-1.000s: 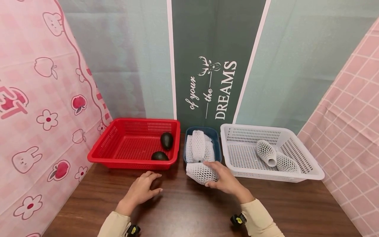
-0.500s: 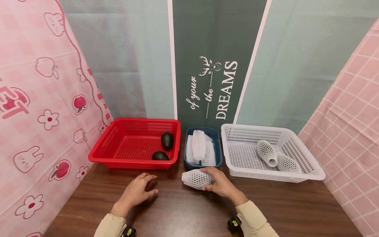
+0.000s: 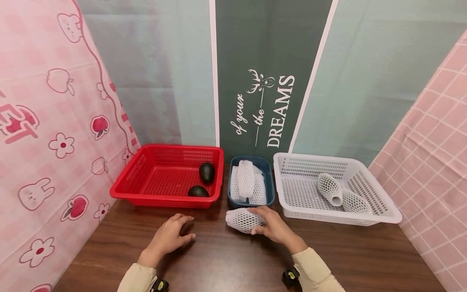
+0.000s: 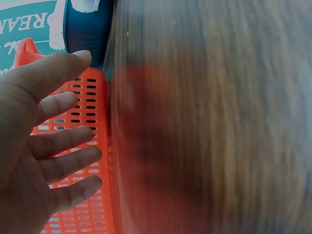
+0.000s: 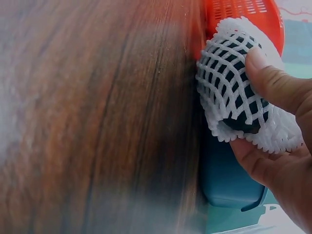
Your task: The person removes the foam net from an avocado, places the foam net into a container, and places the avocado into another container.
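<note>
My right hand [image 3: 274,228] grips an avocado [image 5: 229,73] that sits inside a white foam net sleeve [image 3: 243,220]. The thumb presses on the mesh, and the dark fruit shows through its holes. This bundle is just in front of the blue bin [image 3: 270,194]; whether it touches the table cannot be told. In front of the red basket [image 3: 153,198], my left hand [image 3: 168,237] is held with fingers spread and nothing in them, as the left wrist view [image 4: 53,161] also shows. Two bare avocados, one upper [image 3: 206,173] and one lower [image 3: 198,191], lie in the red basket.
Several white foam net sleeves [image 3: 245,178] fill the blue bin. To the right, a white basket [image 3: 292,209] holds two netted pieces [image 3: 329,188]. The brown wooden table [image 3: 226,267] ends at hanging cloths behind and on both sides.
My right hand has drawn the netted avocado back from the blue bin's front edge, toward me. My left hand has shifted slightly left. Over the last half second both hands stay almost still.
</note>
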{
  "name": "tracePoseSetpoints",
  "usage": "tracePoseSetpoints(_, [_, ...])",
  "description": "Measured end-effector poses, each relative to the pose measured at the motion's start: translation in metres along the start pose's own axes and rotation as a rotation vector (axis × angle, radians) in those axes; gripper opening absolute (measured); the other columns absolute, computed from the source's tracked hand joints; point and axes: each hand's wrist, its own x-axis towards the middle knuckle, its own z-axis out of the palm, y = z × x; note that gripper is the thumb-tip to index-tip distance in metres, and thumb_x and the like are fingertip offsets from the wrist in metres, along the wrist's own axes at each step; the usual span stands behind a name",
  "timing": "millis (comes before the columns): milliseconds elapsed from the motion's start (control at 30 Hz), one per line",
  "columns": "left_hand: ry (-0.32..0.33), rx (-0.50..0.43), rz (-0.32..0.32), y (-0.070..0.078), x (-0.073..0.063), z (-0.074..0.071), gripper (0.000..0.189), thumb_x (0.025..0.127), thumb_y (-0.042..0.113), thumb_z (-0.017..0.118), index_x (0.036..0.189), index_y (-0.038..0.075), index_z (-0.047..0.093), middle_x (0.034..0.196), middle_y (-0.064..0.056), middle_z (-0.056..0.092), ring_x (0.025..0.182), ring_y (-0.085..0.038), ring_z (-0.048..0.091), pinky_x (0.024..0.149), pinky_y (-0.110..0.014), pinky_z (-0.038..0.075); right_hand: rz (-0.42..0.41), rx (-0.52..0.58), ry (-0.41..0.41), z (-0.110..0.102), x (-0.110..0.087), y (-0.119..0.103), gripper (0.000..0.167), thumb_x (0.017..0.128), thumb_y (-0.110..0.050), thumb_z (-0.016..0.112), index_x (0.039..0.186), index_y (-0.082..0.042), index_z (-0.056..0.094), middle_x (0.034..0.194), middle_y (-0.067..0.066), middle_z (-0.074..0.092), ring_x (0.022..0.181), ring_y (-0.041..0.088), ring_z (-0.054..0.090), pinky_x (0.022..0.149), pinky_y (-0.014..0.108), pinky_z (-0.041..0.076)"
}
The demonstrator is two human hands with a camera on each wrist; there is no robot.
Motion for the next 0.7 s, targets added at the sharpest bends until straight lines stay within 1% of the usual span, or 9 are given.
tracePoseSetpoints(100, [-0.002, -0.024, 0.006, 0.004, 0.000, 0.001, 0.045, 0.070, 0.026, 0.080, 0.109, 0.008, 0.066, 0.100, -0.003, 0.059, 0.093, -0.023, 0.059, 0.076, -0.042, 0.049, 0.026, -0.006, -0.028, -0.001, -0.001, -0.002, 0.062, 0.070, -0.017, 0.082, 0.125, -0.005, 0.055, 0.113, 0.009, 0.057, 0.101, 0.022, 0.055, 0.083, 0.041, 0.045])
tracePoseSetpoints(167, [0.005, -0.037, 0.018, 0.007, 0.000, 0.003, 0.045, 0.071, 0.026, 0.080, 0.109, 0.008, 0.066, 0.100, -0.002, 0.059, 0.094, -0.022, 0.059, 0.077, -0.042, 0.049, 0.048, -0.002, -0.056, -0.002, -0.001, -0.003, 0.062, 0.071, -0.013, 0.079, 0.127, -0.006, 0.054, 0.114, 0.009, 0.055, 0.102, 0.022, 0.054, 0.084, 0.041, 0.045])
tracePoseSetpoints(300, [0.035, -0.053, 0.037, 0.013, 0.003, 0.006, 0.045, 0.070, 0.025, 0.080, 0.109, 0.007, 0.065, 0.099, -0.003, 0.059, 0.094, -0.021, 0.058, 0.078, -0.041, 0.048, 0.070, 0.012, -0.108, -0.005, -0.001, -0.003, 0.067, 0.068, -0.004, 0.074, 0.130, -0.006, 0.050, 0.118, 0.010, 0.052, 0.105, 0.023, 0.051, 0.086, 0.043, 0.044])
tracePoseSetpoints(433, [0.044, -0.084, 0.040, 0.019, 0.006, 0.009, 0.045, 0.070, 0.024, 0.080, 0.109, 0.006, 0.065, 0.099, -0.004, 0.059, 0.093, -0.021, 0.058, 0.078, -0.041, 0.048, 0.096, 0.008, -0.140, -0.008, -0.004, -0.002, 0.069, 0.067, -0.002, 0.073, 0.131, -0.005, 0.048, 0.120, 0.013, 0.051, 0.108, 0.025, 0.050, 0.087, 0.044, 0.043])
tracePoseSetpoints(567, [0.043, -0.122, 0.058, 0.029, 0.011, 0.013, 0.044, 0.072, 0.025, 0.079, 0.109, 0.005, 0.065, 0.101, -0.004, 0.059, 0.094, -0.020, 0.057, 0.079, -0.040, 0.048, 0.128, 0.008, -0.138, -0.010, -0.008, -0.001, 0.067, 0.067, -0.002, 0.073, 0.129, -0.002, 0.049, 0.120, 0.014, 0.052, 0.108, 0.026, 0.050, 0.087, 0.045, 0.042])
tracePoseSetpoints(700, [0.045, -0.128, 0.075, 0.040, 0.016, 0.014, 0.043, 0.073, 0.024, 0.078, 0.110, 0.006, 0.065, 0.101, -0.003, 0.059, 0.095, -0.020, 0.057, 0.081, -0.040, 0.047, 0.137, 0.014, -0.128, -0.012, -0.008, -0.001, 0.065, 0.067, -0.003, 0.072, 0.128, -0.001, 0.050, 0.119, 0.014, 0.052, 0.106, 0.026, 0.051, 0.086, 0.045, 0.042])
